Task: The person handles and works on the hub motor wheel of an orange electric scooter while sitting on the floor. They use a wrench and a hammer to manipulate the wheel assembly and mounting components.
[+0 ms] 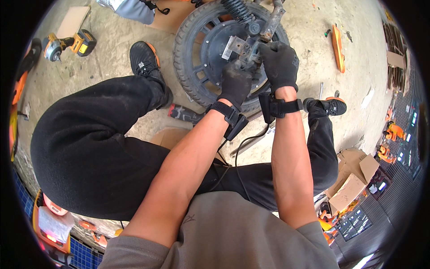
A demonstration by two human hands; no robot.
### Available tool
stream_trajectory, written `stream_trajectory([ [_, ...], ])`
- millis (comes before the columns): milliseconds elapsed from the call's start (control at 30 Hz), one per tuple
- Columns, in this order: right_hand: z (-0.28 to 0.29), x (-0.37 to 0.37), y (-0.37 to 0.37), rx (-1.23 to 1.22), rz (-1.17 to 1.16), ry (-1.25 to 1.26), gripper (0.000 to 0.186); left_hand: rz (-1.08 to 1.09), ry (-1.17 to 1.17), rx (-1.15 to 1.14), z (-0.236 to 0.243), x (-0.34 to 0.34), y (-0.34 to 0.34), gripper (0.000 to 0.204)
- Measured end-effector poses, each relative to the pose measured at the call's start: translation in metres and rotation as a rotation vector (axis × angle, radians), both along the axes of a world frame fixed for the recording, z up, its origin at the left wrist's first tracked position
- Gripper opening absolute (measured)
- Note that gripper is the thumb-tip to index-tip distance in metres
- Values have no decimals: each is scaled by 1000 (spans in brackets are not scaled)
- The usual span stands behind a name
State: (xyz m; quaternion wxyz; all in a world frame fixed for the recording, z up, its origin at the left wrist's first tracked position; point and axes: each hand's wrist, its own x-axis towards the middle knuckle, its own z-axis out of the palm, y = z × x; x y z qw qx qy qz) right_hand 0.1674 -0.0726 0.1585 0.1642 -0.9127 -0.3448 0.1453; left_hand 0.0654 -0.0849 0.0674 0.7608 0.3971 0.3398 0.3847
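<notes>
A black wheel with tyre (188, 49) lies on the concrete floor between my knees. At its hub sits a metal bracket (236, 45), joined to a coil shock spring (237, 11) and a grey metal arm (274, 20). My left hand (235, 83), in a black glove, is closed around the hub parts just below the bracket. Gloved too, my right hand (280, 62) grips the lower end of the metal arm at the hub. Each wrist carries a black strap with a small box. What the fingers pinch is hidden.
A yellow-and-black power drill (71, 44) lies at the far left. An orange tool (338, 47) rests on the floor to the right, a thin metal rod (320, 89) near it. Cardboard boxes (354, 177) stand at the lower right. Another person's leg (132, 9) shows at top.
</notes>
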Motion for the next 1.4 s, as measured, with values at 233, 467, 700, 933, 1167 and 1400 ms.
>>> stream_trajectory([
  [233,-4,5,2,-56,32,-89,38,-59,-27,-286,19,0,5,26],
  [467,9,7,-6,48,-17,44,36,-92,-13,-406,23,0,6,13],
  [700,-14,20,-11,104,122,90,24,51,152,159,7,3,2,19],
  [933,-4,2,-8,105,102,-1,24,24,-261,-493,-22,16,-15,36],
  [1167,-8,1,-8,119,25,50,24,-29,-76,-397,-20,13,-15,28],
  [1400,-3,2,-6,93,57,58,20,162,294,317,-13,10,-16,34],
])
